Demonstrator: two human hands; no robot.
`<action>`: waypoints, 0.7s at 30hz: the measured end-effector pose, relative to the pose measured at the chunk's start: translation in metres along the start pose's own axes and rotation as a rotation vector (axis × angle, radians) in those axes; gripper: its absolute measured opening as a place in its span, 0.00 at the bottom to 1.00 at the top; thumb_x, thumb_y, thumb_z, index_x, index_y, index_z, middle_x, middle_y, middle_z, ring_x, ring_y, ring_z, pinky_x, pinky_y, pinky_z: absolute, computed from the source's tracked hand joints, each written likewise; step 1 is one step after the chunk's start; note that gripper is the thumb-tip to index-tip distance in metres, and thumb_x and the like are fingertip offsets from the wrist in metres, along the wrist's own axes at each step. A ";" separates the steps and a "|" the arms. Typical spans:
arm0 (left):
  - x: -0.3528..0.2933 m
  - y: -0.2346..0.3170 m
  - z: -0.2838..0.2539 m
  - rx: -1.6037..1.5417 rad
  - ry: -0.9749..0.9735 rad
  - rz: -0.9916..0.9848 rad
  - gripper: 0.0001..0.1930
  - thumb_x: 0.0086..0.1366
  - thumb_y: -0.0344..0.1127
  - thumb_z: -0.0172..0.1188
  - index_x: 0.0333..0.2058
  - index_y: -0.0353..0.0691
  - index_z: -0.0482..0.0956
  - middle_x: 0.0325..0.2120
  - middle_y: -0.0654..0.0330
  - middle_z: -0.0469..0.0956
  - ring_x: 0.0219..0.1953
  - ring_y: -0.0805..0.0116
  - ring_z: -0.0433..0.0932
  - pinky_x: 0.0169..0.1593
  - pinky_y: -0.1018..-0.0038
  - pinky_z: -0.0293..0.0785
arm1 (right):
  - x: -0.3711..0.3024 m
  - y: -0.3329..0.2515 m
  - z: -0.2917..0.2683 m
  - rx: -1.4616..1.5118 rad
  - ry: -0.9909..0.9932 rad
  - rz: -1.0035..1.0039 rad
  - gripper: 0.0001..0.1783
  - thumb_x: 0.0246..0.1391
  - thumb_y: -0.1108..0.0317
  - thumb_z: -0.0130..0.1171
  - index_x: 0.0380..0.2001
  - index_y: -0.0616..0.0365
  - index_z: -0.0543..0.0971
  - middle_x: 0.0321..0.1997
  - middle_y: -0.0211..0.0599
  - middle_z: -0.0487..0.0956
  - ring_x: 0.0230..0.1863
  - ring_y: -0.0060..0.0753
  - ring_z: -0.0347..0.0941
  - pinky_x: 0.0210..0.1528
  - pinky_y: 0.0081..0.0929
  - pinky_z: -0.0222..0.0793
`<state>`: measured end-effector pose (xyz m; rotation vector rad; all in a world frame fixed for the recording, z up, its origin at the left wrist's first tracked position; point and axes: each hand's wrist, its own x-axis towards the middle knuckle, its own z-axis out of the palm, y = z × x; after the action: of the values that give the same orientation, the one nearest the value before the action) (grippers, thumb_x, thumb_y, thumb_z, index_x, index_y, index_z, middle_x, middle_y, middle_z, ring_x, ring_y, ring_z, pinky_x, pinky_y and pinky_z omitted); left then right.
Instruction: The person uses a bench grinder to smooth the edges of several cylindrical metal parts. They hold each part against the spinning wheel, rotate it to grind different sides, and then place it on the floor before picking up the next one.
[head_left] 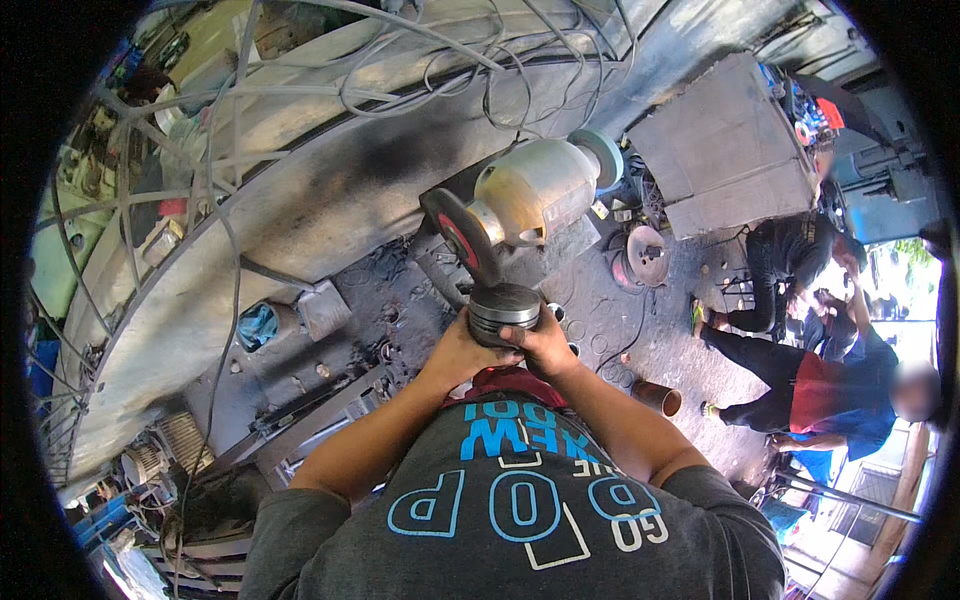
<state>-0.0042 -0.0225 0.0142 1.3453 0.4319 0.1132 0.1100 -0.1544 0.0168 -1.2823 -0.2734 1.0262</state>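
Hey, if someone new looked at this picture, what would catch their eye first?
Probably the bench grinder just above centre, with its dark, red-centred wheel on the left and a pale green wheel on the right. Just below the dark wheel, the left hand and right hand hold a grooved metal cylinder. Far right, a person in blue and red stands out.

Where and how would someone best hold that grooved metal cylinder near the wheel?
Probably by its curved sides, coming from the person's side, as the left hand and right hand do. The grooved metal cylinder is short and round, its flat top showing, and the grinding wheel is close to its far edge, so fingers seem best kept off there.
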 end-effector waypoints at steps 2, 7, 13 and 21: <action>0.005 0.001 0.001 -0.100 -0.030 -0.032 0.48 0.36 0.35 0.81 0.56 0.31 0.64 0.48 0.52 0.76 0.50 0.61 0.76 0.55 0.67 0.72 | 0.002 -0.001 -0.002 0.053 -0.035 0.001 0.43 0.42 0.61 0.75 0.57 0.68 0.66 0.53 0.45 0.77 0.53 0.37 0.74 0.58 0.34 0.68; 0.020 -0.003 0.001 -0.007 -0.039 -0.033 0.46 0.37 0.34 0.81 0.55 0.30 0.64 0.48 0.53 0.77 0.51 0.62 0.76 0.56 0.66 0.72 | 0.009 -0.007 -0.005 0.063 0.008 0.019 0.39 0.43 0.64 0.75 0.56 0.68 0.68 0.51 0.44 0.78 0.51 0.35 0.75 0.56 0.33 0.70; 0.015 -0.015 -0.001 -0.070 0.036 -0.035 0.47 0.36 0.36 0.82 0.55 0.30 0.65 0.49 0.52 0.77 0.51 0.62 0.76 0.57 0.66 0.71 | 0.013 -0.014 0.000 0.020 -0.028 0.092 0.45 0.39 0.65 0.77 0.58 0.67 0.65 0.53 0.45 0.76 0.54 0.39 0.74 0.58 0.35 0.70; 0.016 -0.015 0.001 -0.024 0.064 -0.048 0.48 0.35 0.38 0.83 0.55 0.31 0.66 0.48 0.52 0.77 0.50 0.62 0.77 0.57 0.66 0.72 | 0.016 -0.014 -0.003 0.007 -0.011 0.123 0.45 0.39 0.64 0.76 0.58 0.67 0.64 0.53 0.45 0.76 0.54 0.39 0.74 0.58 0.36 0.70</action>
<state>0.0086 -0.0220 -0.0037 1.3098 0.5148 0.1213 0.1275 -0.1440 0.0220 -1.2998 -0.2007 1.1376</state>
